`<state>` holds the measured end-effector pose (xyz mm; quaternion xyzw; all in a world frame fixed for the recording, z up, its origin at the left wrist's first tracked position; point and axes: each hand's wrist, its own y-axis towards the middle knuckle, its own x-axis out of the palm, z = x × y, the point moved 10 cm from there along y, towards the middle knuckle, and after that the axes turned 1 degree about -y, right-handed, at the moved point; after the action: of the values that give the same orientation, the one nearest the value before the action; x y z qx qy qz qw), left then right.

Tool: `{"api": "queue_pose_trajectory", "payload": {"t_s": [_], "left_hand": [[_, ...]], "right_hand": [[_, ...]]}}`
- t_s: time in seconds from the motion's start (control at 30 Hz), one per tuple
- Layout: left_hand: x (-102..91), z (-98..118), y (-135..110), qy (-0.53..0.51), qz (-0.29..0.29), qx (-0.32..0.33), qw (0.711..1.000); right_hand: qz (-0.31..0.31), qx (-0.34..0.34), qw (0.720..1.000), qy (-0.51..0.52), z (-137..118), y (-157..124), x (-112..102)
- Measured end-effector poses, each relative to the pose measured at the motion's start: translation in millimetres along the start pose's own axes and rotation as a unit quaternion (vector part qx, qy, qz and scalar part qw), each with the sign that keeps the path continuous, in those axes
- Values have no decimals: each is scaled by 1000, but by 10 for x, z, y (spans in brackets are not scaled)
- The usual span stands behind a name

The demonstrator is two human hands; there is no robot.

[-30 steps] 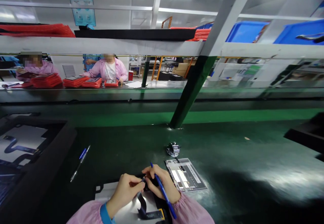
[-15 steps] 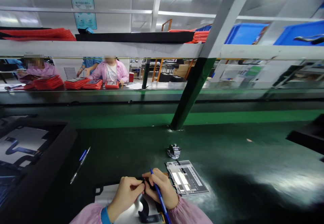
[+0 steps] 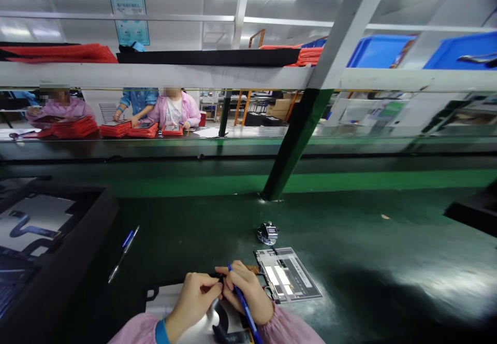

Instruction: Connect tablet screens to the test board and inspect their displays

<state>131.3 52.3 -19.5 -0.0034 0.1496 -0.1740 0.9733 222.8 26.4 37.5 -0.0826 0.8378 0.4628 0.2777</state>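
A silver-backed flat panel [image 3: 165, 302] with a dark frame lies at the bottom centre, under both my hands. My left hand [image 3: 196, 297] is closed in a pinch near the panel's far edge; whatever sits between the fingertips is too small to make out. Beside it, my right hand [image 3: 252, 292] is closed around a blue pen [image 3: 246, 307], its thumb and fingertips almost meeting the left ones. Below the fingers a dark ribbon cable [image 3: 221, 323] curves over the panel. Just right of my hands lies a thin electronic panel [image 3: 298, 279] with pale rectangles.
A chrome tally counter [image 3: 267, 233] stands beyond the panels. On the left lie a clear pen with a blue clip [image 3: 123, 253] and a black tray [image 3: 97, 219] holding similar panels. A green post [image 3: 287, 152] rises from the bench. Co-workers sit opposite behind red stacks [image 3: 75, 127].
My hands stay nearly in place, the right fingers shifting slightly. Across the bench, a standing co-worker in blue leans further over the red stacks.
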Motion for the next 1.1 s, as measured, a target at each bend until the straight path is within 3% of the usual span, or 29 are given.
{"api": "queue_pose_trajectory", "payload": {"t_s": [0.13,0.3,0.53,0.8,1.1], "left_hand": [[-8,13,-1,-3,0,-1,1000],[-26,13,-10,-4,5,-4,1000],[-26,55,-24,-4,-3,-14,1000],[-37,68,-30,38,2,2,999],[-30,147,-34,125,-9,31,992]], "right_hand": [[11,38,999,10,54,-11,-35],[12,133,991,31,202,-21,-68],[-21,247,955,165,385,-63,-31],[-40,288,933,214,488,-159,41],[-62,259,945,187,455,-151,64]]}}
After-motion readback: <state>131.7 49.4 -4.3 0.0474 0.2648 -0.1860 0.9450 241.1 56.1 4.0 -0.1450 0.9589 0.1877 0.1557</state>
